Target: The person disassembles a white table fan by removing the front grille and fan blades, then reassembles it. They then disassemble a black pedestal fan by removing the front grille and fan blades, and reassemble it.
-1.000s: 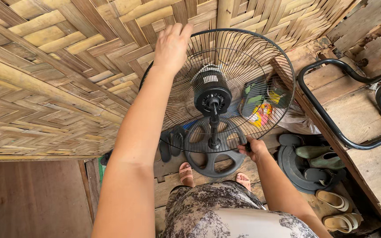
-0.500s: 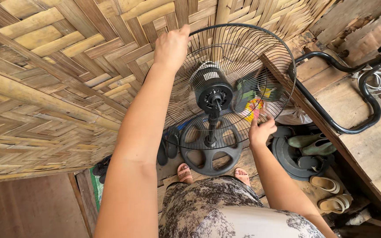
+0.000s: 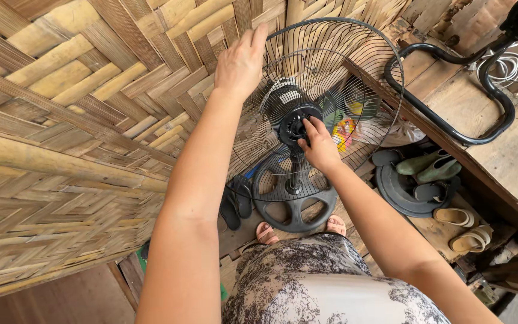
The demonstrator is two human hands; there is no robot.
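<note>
Woven bamboo-strip wall (image 3: 61,120) at left. Black wire fan guard (image 3: 355,72) on a round black spoked base (image 3: 295,207) — standing on the floor beside it. Left hand (image 3: 241,63) laid on the guard's top rim, fingers extended. Right hand (image 3: 319,147) pinching the black motor hub (image 3: 298,123) — fingertips closed around it.
</note>
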